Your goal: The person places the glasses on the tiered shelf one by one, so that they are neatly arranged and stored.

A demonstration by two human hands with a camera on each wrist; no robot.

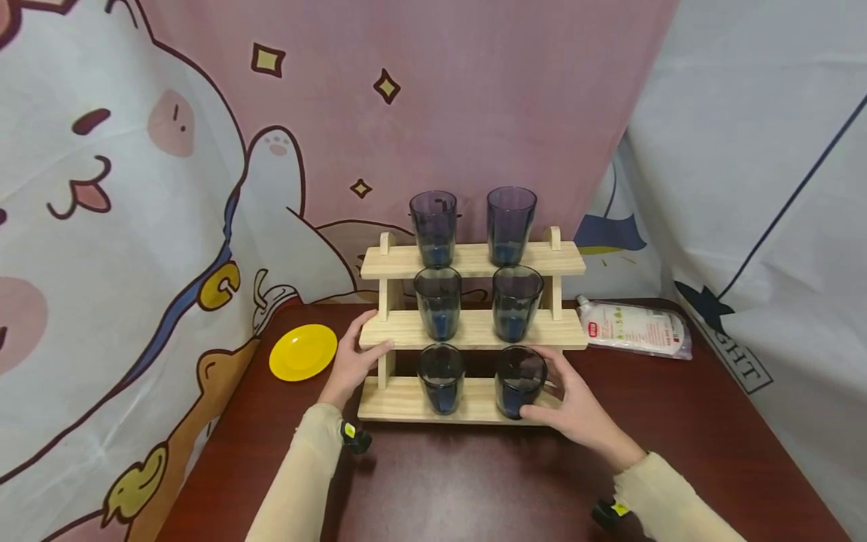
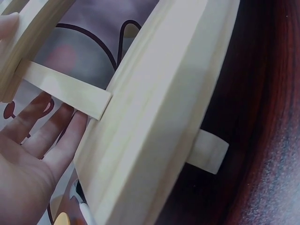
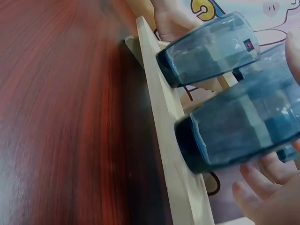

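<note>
A three-tier wooden display rack point(image 1: 474, 331) stands on the dark table, with blue-grey drinking glasses upright in pairs on its tiers. My left hand point(image 1: 354, 360) grips the rack's left end at the middle board, thumb on the board. In the left wrist view, its fingers point(image 2: 60, 140) reach behind a wooden post point(image 2: 65, 90). My right hand point(image 1: 576, 403) holds the bottom right glass point(image 1: 520, 376), thumb low at its front and fingers along its far right side. That glass point(image 3: 234, 126) rests its base on the lowest board beside the bottom left glass point(image 1: 442, 380).
A yellow plate point(image 1: 302, 352) lies left of the rack. To the right lies a clear-and-white spouted pouch point(image 1: 637, 328). Printed cloth point(image 1: 474, 90) hangs behind the table and along both sides. Upper glasses point(image 1: 511, 226) stand near the cloth.
</note>
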